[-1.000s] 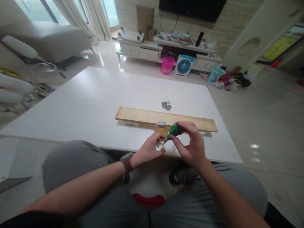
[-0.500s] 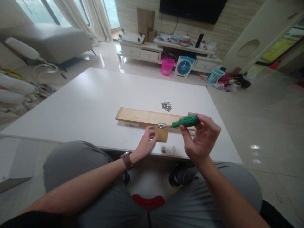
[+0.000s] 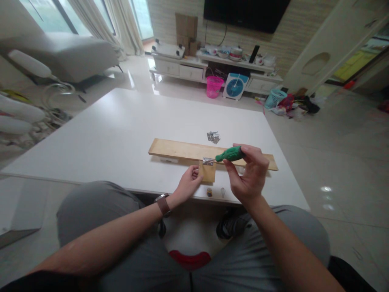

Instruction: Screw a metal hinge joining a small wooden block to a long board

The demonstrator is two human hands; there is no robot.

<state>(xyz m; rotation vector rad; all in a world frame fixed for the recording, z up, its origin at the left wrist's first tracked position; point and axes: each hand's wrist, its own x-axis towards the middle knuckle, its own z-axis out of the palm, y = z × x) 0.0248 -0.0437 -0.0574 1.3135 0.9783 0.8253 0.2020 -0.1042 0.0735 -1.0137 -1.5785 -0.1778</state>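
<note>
My right hand (image 3: 246, 175) grips a green-handled screwdriver (image 3: 228, 155), its tip resting on a small metal hinge (image 3: 208, 161). The hinge joins a long wooden board (image 3: 176, 148) to a small wooden block (image 3: 208, 172) at the near edge of the white table (image 3: 121, 129). My left hand (image 3: 188, 184) pinches the left side of that small block, fingers curled. A brown-strapped watch (image 3: 162, 204) is on my left wrist.
Several spare metal hinges (image 3: 213, 136) lie behind the board. Two small items (image 3: 215, 191), possibly screws, sit at the table's front edge. Beyond the table are a pink basket (image 3: 214, 86), a blue fan (image 3: 235, 86) and a low TV cabinet (image 3: 188, 69). My grey-trousered knees are below the table edge.
My right hand lifted the screwdriver from the table's front edge and brought its tip to the hinge. My left hand moved from the small items up to the wooden block.
</note>
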